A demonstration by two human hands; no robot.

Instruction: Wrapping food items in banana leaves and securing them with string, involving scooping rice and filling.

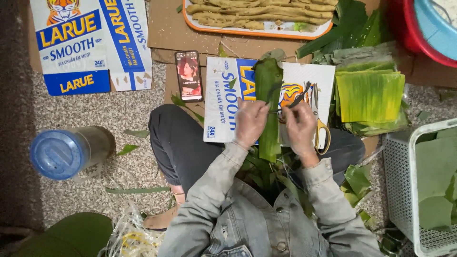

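A long green leaf-wrapped roll (269, 107) lies lengthwise on a flattened printed cardboard box (223, 100) across my lap. My left hand (250, 123) grips the roll's left side at its middle. My right hand (300, 126) pinches a thin string stretched to the roll, fingers closed on it. Scissors with yellow handles (320, 124) lie just right of my right hand on the cardboard. A dark thin tool (300, 97) rests above that hand.
A stack of cut green leaf squares (370, 95) lies at the right. A white basket (400, 176) holds more leaves. A tray (257, 32) of pale filling strips sits at the top. A phone (189, 76), a blue-lidded jar (64, 153) and red and blue basins (428, 28) stand around.
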